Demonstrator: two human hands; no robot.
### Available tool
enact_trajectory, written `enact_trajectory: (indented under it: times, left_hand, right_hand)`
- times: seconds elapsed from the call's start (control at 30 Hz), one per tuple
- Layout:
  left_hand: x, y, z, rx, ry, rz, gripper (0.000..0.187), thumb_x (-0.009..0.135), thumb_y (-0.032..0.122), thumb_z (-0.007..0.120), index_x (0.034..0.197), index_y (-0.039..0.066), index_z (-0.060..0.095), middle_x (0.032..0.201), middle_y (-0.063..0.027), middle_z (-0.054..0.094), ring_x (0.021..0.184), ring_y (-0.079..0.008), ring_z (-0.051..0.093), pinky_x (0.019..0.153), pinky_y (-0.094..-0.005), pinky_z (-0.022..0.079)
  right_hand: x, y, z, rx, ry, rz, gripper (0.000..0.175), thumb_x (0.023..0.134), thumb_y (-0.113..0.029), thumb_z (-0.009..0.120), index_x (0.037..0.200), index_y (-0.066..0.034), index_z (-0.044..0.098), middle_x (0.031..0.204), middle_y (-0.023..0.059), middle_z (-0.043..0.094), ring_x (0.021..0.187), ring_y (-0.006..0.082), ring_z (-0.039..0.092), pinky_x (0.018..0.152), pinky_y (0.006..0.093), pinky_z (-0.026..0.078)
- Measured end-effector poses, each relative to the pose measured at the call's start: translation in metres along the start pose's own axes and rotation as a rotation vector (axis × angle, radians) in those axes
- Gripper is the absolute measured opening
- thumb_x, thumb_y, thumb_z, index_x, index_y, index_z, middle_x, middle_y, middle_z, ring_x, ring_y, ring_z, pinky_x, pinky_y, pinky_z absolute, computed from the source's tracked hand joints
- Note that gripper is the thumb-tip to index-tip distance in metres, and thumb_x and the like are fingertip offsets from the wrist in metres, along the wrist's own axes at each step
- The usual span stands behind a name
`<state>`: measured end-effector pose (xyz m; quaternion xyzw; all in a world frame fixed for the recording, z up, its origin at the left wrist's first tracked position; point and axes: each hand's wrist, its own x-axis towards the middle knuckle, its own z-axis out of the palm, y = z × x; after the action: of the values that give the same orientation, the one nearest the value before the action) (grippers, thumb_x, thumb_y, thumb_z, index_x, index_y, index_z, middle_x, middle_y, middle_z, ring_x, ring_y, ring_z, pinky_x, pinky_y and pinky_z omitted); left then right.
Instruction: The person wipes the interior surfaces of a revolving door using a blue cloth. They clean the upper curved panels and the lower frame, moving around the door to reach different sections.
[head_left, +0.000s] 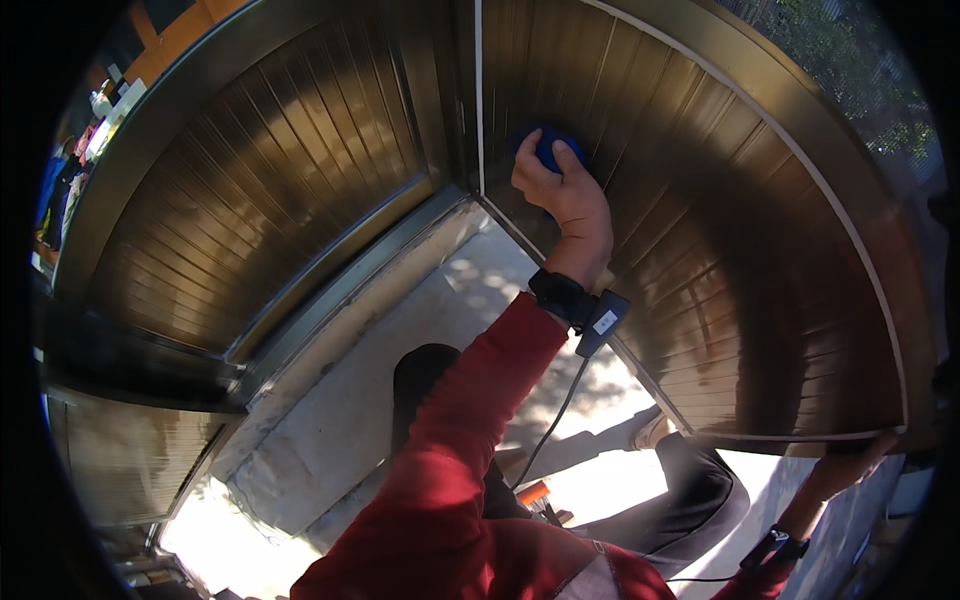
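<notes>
My left hand (566, 187) presses a round blue pad (551, 146), possibly a sponge or cloth, against the grooved bronze-coloured door panel (675, 225). Thumb and fingers curl around the pad's edge, and the hand hides part of it. A pale strip (814, 172) runs around the panel's border. At lower right, my right hand (851, 469) grips the door's outer edge near the panel's corner; its fingertips are partly hidden. Both wrists wear black strapped devices, and a cable hangs from the left one (604, 322).
Another grooved metal panel (262, 180) stands at left above a stone sill (360, 322). My bent knee (697, 487) is under the door. An orange-and-dark tool (536, 495) lies on the floor by my legs. Assorted items (75, 165) sit beyond the left panel.
</notes>
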<state>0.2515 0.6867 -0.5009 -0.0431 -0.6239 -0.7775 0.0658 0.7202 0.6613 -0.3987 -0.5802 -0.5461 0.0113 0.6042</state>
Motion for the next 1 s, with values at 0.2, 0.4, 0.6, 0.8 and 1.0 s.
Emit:
enact_trajectory:
  times: [0.2,0.4,0.6,0.8,1.0]
  left_hand:
    - [0.045,0.116,0.042,-0.184,-0.139,0.846,0.042,0.103,0.032,0.060,0.139,0.012,0.049,0.135,-0.0181,0.041,0.127,-0.0337,0.045,0.108,-0.0437,0.037]
    - [0.008,-0.073,-0.024,0.088,-0.082,0.429,0.042,0.107,0.028,0.048,0.143,0.006,0.046,0.139,-0.0197,0.039,0.127,-0.0389,0.045,0.110,-0.0452,0.036]
    - [-0.076,-0.149,-0.060,0.390,0.027,-0.602,0.049,0.103,0.034,0.053,0.147,0.016,0.041,0.141,-0.0267,0.040,0.118,-0.0520,0.051,0.100,-0.0574,0.045]
    - [-0.059,0.040,-0.012,-0.181,-0.157,0.005,0.046,0.101,0.013,0.057,0.145,0.015,0.043,0.150,-0.0218,0.031,0.131,-0.0418,0.038,0.111,-0.0476,0.033]
    - [-0.043,0.111,0.024,-0.172,-0.145,0.825,0.038,0.101,0.017,0.060,0.137,0.008,0.055,0.146,-0.0220,0.041,0.132,-0.0382,0.043,0.112,-0.0453,0.035]
  right_hand:
    - [0.000,0.045,-0.027,-0.171,-0.103,-0.196,0.059,0.106,-0.051,0.043,0.143,-0.0058,0.047,0.125,0.0236,0.054,0.115,0.0414,0.059,0.095,0.0534,0.055]
    - [-0.006,0.066,-0.037,-0.341,-0.080,-0.737,0.045,0.094,-0.022,0.074,0.128,-0.0006,0.054,0.110,0.0179,0.058,0.096,0.0342,0.058,0.088,0.0427,0.051]
    - [-0.005,0.060,-0.027,0.112,-0.096,-0.311,0.035,0.095,-0.013,0.071,0.123,0.0013,0.054,0.109,0.0178,0.059,0.098,0.0315,0.059,0.088,0.0426,0.052]
    - [-0.005,0.068,-0.032,-0.498,-0.055,-0.655,0.039,0.108,-0.031,0.049,0.126,0.0032,0.053,0.117,0.0191,0.058,0.103,0.0295,0.059,0.091,0.0415,0.052]
    - [-0.007,0.049,-0.032,0.029,-0.089,-0.191,0.050,0.108,-0.037,0.039,0.135,0.0039,0.048,0.129,0.0224,0.053,0.117,0.0349,0.057,0.098,0.0463,0.055]
